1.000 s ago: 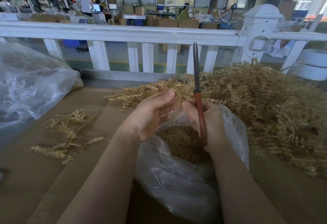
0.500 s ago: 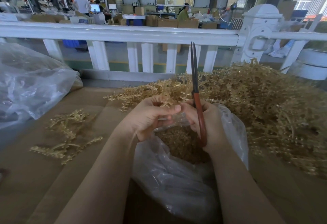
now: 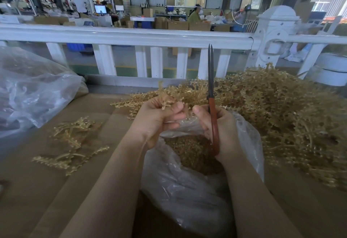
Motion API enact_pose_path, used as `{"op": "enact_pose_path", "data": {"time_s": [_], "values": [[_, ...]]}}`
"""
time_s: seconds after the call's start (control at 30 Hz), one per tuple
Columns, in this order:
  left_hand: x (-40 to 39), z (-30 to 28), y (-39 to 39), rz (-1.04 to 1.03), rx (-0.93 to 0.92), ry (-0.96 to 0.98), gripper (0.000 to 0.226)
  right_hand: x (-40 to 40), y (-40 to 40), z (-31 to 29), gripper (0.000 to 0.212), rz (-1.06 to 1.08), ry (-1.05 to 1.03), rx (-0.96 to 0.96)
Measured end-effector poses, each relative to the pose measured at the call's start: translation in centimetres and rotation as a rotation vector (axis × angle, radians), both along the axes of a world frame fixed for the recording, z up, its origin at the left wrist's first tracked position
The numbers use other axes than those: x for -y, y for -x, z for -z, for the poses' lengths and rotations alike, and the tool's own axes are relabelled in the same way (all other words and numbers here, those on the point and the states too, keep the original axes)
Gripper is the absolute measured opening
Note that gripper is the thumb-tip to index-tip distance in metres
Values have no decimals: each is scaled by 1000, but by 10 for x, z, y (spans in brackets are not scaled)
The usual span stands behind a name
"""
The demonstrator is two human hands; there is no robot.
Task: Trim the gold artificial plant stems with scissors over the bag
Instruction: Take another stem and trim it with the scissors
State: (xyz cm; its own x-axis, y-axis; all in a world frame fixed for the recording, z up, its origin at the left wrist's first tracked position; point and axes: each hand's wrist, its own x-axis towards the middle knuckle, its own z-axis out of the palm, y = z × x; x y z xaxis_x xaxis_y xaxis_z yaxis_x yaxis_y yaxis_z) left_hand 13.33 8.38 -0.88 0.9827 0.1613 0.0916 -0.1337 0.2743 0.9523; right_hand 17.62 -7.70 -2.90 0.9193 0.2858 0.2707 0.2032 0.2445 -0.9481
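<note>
My left hand point(image 3: 157, 119) grips a small gold plant stem point(image 3: 166, 96) that sticks up out of its curled fingers. My right hand point(image 3: 221, 128) holds red-handled scissors point(image 3: 213, 117) upright, blades nearly together and pointing up, just right of the stem. Both hands hover over the mouth of a clear plastic bag point(image 3: 187, 196) that holds gold trimmings point(image 3: 189, 149). A big heap of gold stems point(image 3: 281, 113) lies to the right and behind the hands.
A small pile of gold stems point(image 3: 71, 143) lies on the brown cardboard surface point(image 3: 28, 190) at left. A large clear plastic bag point(image 3: 28, 91) sits at far left. A white railing point(image 3: 131, 36) runs across behind, with people at workbenches beyond it.
My left hand has closed round a gold stem and lifted it a little, so the stem now sticks up above the fingers. The scissors have stayed upright in my right hand.
</note>
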Motion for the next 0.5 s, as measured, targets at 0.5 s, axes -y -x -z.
{"op": "enact_pose_path", "data": {"time_s": [0.5], "values": [[13, -1, 0, 33, -33, 46, 46, -1, -4, 5, 15, 46, 69, 6]]}}
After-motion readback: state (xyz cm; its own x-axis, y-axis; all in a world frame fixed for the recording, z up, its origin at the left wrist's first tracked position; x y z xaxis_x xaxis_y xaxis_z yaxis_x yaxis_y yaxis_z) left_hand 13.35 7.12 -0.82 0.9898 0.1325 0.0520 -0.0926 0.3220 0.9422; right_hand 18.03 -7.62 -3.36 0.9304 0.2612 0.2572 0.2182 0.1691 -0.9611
